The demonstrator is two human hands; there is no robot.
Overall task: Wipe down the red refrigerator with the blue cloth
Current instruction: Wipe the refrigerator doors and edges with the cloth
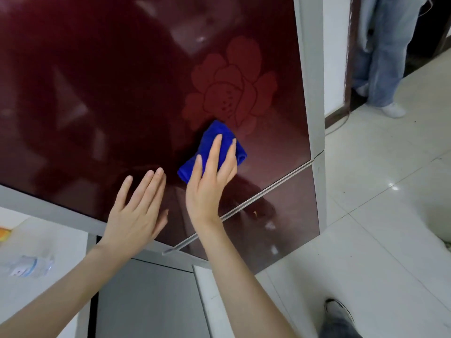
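Note:
The red refrigerator (122, 93) fills the upper left, its glossy dark-red door bearing a pale flower print and edged by a grey frame. A folded blue cloth (214, 137) lies flat against the door just below the flower. My right hand (210, 181) presses on the cloth with its fingers spread over it. My left hand (139, 206) rests flat and open on the door to the left of the cloth, holding nothing. A seam between the upper and lower doors runs diagonally just under my right hand.
A white counter (48, 240) with a plastic bottle (29, 264) sits at lower left, next to a grey cabinet front (146, 301). Another person's legs in jeans (383, 57) stand in the doorway at upper right. White tiled floor (378, 191) spreads to the right; my shoe (338, 311) shows at the bottom.

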